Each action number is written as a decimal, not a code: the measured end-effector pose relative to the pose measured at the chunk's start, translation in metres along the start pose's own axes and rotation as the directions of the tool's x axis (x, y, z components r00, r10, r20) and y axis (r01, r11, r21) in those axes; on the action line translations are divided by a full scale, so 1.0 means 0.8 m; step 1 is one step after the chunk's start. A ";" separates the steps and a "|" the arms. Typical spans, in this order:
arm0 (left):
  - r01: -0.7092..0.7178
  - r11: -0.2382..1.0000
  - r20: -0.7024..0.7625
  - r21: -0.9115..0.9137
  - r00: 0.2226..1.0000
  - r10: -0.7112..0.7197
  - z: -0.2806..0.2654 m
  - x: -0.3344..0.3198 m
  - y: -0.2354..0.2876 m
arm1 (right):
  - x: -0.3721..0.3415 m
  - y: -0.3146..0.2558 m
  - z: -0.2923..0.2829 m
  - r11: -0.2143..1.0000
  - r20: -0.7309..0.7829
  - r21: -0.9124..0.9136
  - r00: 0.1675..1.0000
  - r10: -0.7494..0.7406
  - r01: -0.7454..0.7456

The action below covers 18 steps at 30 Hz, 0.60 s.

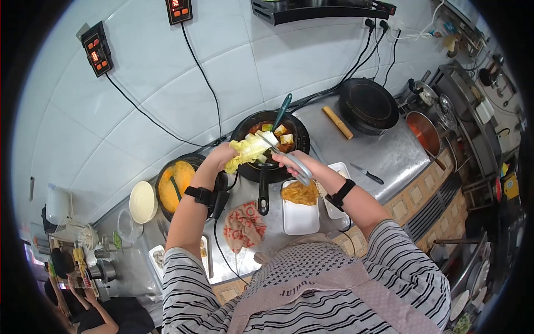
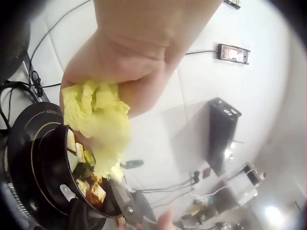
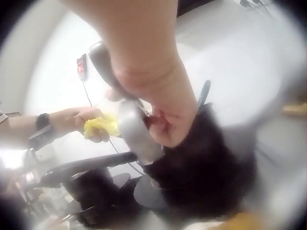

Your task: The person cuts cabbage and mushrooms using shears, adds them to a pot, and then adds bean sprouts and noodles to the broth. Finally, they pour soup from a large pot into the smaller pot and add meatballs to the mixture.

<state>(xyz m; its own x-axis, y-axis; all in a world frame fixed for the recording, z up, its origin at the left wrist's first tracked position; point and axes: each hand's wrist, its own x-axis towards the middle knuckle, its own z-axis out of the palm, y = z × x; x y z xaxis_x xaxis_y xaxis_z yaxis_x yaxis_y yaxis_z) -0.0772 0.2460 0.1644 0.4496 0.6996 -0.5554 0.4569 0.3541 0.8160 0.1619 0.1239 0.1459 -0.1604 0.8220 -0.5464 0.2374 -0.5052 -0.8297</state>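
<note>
"Where is the cabbage (image 1: 250, 149) now?"

"It is above the pan (image 1: 301, 132), with its leafy end to the left and its white end to the right."

"And who holds it?"

"The left hand (image 1: 223, 155) grips the leafy end, but some fingers are hidden behind it."

"What does the right hand (image 1: 290, 161) do?"

"It is clamped on the handles of the scissors (image 1: 302, 171). The blades are at the white end; I cannot tell if they are apart or together."

"What else is near?"

"In the pan are white pieces (image 1: 286, 138) in red sauce. On the near right, a white tray (image 1: 301, 221) holds brown food (image 1: 300, 192)."
</note>
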 end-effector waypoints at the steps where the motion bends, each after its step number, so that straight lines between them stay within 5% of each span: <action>1: -0.004 0.999 -0.006 -0.037 1.000 0.003 -0.001 -0.001 0.000 | -0.002 0.002 0.001 0.999 -0.051 0.046 0.999 -0.008 0.010; 10: -0.009 0.982 -0.104 -0.189 0.995 -0.010 -0.002 0.004 0.008 | -0.029 0.026 -0.009 0.996 -0.008 0.019 0.996 -0.084 0.084; 12: -0.032 0.965 -0.132 -0.260 0.991 -0.002 0.001 0.001 0.015 | -0.025 0.031 -0.006 0.987 0.029 0.157 0.998 -0.050 0.045; 15: -0.065 0.948 -0.103 -0.312 0.994 0.034 0.004 0.005 0.016 | -0.021 0.031 -0.001 0.980 0.113 0.197 0.992 -0.058 0.035; 18: -0.024 0.986 0.061 -0.165 0.998 0.034 0.021 0.015 0.009 | 0.004 0.037 0.002 0.979 0.127 0.201 0.990 -0.059 0.032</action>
<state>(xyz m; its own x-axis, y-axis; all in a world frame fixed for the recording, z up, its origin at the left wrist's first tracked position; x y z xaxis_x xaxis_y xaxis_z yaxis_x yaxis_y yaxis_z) -0.0555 0.2465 0.1611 0.5107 0.6722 -0.5360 0.3132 0.4351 0.8442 0.1670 0.1116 0.1196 -0.2948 0.8102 -0.5067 0.0343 -0.5209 -0.8529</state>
